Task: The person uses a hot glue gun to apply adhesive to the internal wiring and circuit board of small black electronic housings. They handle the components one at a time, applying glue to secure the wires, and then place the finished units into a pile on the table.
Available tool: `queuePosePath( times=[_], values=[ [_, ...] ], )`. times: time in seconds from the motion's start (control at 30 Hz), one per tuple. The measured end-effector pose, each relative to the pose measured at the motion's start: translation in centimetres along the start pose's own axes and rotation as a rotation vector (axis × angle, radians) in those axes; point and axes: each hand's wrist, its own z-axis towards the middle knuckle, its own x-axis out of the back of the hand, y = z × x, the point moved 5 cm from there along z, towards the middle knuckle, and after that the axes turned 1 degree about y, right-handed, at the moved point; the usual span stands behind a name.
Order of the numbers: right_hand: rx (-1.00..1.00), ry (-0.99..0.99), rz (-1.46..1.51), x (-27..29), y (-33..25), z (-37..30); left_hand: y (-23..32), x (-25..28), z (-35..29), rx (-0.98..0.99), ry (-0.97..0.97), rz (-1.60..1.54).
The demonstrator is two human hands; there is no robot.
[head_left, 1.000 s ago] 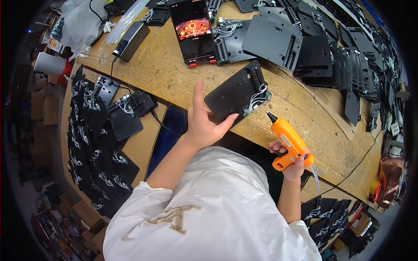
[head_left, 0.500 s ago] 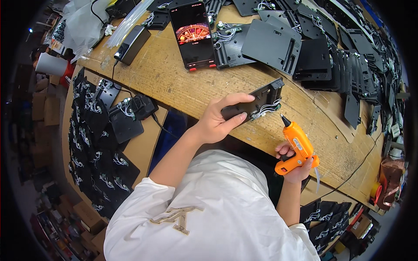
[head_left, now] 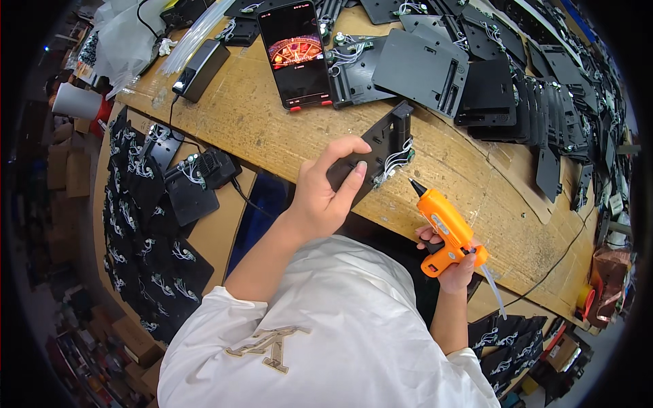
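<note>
My left hand grips a black plastic panel by its near left end, thumb and fingers closed on it. The panel is held tilted over the bench edge. White wires and a small green circuit board run along its right side. In my right hand is an orange glue gun, fingers wrapped round its handle. Its dark nozzle points up and left, just short of the wires, with a visible gap. A clear glue stick sticks out of its back end.
A phone stands upright on the wooden bench. Black panels pile up behind and to the right. A black box with a cable sits at left. Wired panels cover a lower cardboard surface at left; more lie lower right.
The black panel has moved left and tilted more steeply in my left hand. My right hand has brought the glue gun left and slightly up.
</note>
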Motion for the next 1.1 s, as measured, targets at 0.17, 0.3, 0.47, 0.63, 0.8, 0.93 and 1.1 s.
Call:
queuePosePath(
  times=[0.17,0.3,0.47,0.63,0.8,0.93,1.1],
  values=[
    [0.072,0.048,-0.053,-0.3,0.2,0.2,-0.4,0.0,-0.4,0.011,0.038,-0.006],
    [0.194,0.001,-0.374,-1.5,-0.9,0.5,-0.8,0.0,-0.4,0.037,0.026,-0.039],
    [0.195,0.004,-0.584,-1.8,-1.2,0.7,-0.4,-0.3,-0.3,0.043,0.005,-0.117],
    [0.197,-0.01,-0.745,-2.0,-1.1,1.3,-0.6,-0.4,-0.4,0.065,0.0,-0.145],
    [0.196,0.025,-0.778,-2.8,-1.3,1.5,-0.7,-0.1,-0.5,0.03,0.006,-0.073],
    [0.179,-0.019,-0.831,-2.6,-1.5,1.4,-0.9,-0.1,-0.7,0.096,0.008,-0.134],
    [0.209,-0.021,-0.803,-2.7,-1.6,1.5,-2.1,0.0,-0.9,0.194,0.08,-0.228]
  ],
)
